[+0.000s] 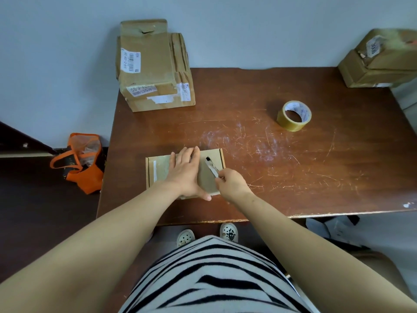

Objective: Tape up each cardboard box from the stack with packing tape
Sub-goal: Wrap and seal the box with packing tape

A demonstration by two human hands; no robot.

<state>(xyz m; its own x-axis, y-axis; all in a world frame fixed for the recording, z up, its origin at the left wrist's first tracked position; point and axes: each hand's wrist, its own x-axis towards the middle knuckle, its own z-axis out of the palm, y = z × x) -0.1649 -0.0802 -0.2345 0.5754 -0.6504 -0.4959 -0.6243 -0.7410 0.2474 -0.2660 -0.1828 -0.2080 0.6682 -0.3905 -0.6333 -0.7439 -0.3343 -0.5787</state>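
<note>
Flat brown cardboard box [160, 177] sits closed near the front edge of the scratched dark wooden table [293, 168], lid down, so nothing inside can be seen. The left hand [186, 175] lies spread flat on top, fingers straight, pressing the lid. The right hand [232, 184] is curled round a slim pale cutter with a black tip [211, 167], and that tip points away across the right part of the lid. Whether it touches the cardboard cannot be told.

On to the count: 1 roll of yellowish packing tape [294, 116] lies on its side, well apart from the box, toward the right of the table. At the back left corner stands a pile of worn, labelled cardboard boxes [149, 66], at least 2, all closed. At the far right corner, 2 more battered boxes [381, 62] sit one on the other.

Off the table, an orange fabric bag with a mesh top [83, 163] slumps on the floor at the left; its contents are unclear. Below the table edge show 2 white perforated clogs [229, 231] and a black-and-white striped top [209, 279]. Between box and tape roll lies only scratched tabletop.
</note>
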